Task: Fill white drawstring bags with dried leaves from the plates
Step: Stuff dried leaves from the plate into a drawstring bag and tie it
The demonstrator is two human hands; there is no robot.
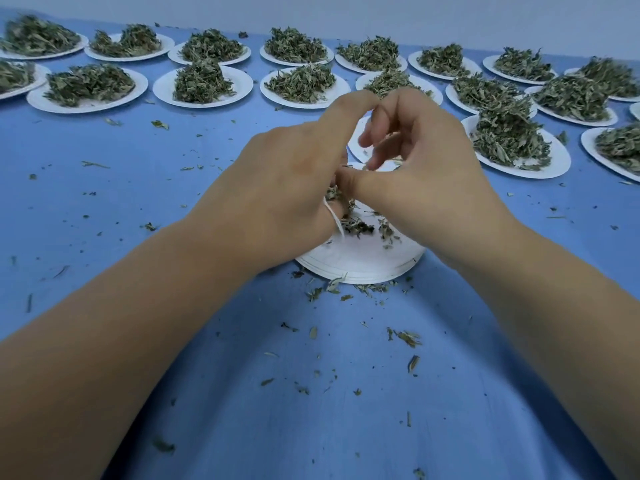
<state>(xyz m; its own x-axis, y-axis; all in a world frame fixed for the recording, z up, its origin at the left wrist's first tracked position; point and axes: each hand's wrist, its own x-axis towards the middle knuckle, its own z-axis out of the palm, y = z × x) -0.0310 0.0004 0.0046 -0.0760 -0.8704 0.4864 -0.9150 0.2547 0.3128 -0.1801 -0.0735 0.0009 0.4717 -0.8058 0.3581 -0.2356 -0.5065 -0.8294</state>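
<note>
Both my hands meet over a stack of white paper plates (360, 266) in the middle of the blue table. My left hand (287, 188) curls round something white that is mostly hidden; only a white drawstring (334, 218) shows below its thumb. My right hand (419, 171) has its fingers bent and its thumb pushing dried leaves (349, 223) toward the left hand. A few leaves lie on the top plate under the hands. The bag itself is covered by my hands.
Several white plates heaped with dried leaves (202, 85) stand in rows across the back, with more at the right (512, 143). Leaf crumbs are scattered on the blue tablecloth (346, 393) in front of the plate stack.
</note>
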